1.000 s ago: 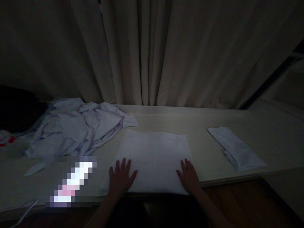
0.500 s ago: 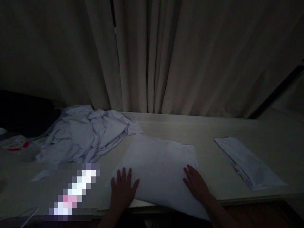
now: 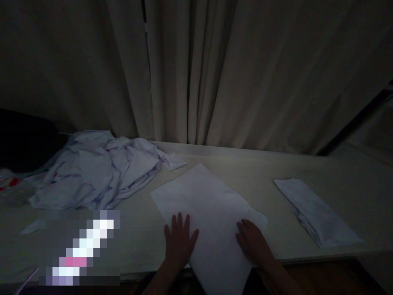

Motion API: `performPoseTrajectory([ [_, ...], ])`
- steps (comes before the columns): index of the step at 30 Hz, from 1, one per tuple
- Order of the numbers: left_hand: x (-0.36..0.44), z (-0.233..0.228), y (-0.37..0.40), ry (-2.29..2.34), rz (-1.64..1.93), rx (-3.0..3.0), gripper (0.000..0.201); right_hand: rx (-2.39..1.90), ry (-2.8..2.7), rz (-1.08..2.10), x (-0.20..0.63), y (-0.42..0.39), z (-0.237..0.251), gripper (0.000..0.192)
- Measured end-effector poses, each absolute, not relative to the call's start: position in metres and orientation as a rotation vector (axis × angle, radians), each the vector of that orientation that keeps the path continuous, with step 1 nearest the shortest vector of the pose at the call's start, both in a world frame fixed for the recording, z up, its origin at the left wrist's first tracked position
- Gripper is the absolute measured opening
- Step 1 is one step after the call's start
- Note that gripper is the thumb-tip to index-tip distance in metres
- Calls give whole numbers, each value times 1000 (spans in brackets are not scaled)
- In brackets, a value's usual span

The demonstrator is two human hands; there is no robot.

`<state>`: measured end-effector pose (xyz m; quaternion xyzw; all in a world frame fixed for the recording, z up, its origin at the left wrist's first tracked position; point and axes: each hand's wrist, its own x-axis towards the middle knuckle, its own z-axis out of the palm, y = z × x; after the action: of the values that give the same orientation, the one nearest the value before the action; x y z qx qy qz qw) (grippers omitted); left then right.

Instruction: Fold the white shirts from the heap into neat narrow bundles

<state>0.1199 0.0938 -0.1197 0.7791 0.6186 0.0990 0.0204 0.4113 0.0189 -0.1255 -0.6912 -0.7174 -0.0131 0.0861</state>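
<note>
A white cloth [image 3: 211,213] lies flat and turned cornerwise on the table in front of me, its near corner hanging over the front edge. My left hand [image 3: 180,237] rests palm down on its left side, fingers spread. On the right side, my right hand [image 3: 253,239] lies on the cloth with its fingers stretched out and slightly bent. Nothing is gripped by either hand. To the right lies a folded white cloth [image 3: 316,213]. A crumpled heap of white cloth [image 3: 98,168] sits at the back left.
A pale table [image 3: 258,168] runs across the view, with a beige curtain [image 3: 260,82] hanging behind it. At the far left are a dark bulky thing [image 3: 27,139] and a clear plastic bag with red marks [image 3: 12,186]. A pixelated bright area covers the front left.
The cloth under my hands has turned, so a corner now points to the back. My left hand has moved right and the right hand has shifted only a little.
</note>
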Motion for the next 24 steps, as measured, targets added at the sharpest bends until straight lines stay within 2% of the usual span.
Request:
performPoseTrajectory([
  [3, 115, -129, 121, 1777, 295, 2457, 65, -2123, -2162, 17, 418, 19, -127, 41],
  [7, 111, -111, 182, 1434, 247, 2568, 62, -2202, -2194, 143, 397, 8, -111, 37],
  [10, 109, -90, 193, 1565, 403, 2472, 64, -2176, -2241, 184, 377, 1, -98, 36],
  [14, 85, -78, 129, 1530, 723, 2049, 45, -2110, -2227, 48, 378, -4, -105, 34],
  [16, 67, -82, 79, 1564, 722, 1664, 42, -2071, -2182, -21, 387, -5, -116, 34],
  [20, 49, -102, 3, 1587, 648, 1153, 50, -1973, -2085, 39, 406, -9, -126, 38],
  [24, 61, -124, -22, 1471, 529, 778, 64, -2050, -1687, 185, 429, -25, -119, 44],
])
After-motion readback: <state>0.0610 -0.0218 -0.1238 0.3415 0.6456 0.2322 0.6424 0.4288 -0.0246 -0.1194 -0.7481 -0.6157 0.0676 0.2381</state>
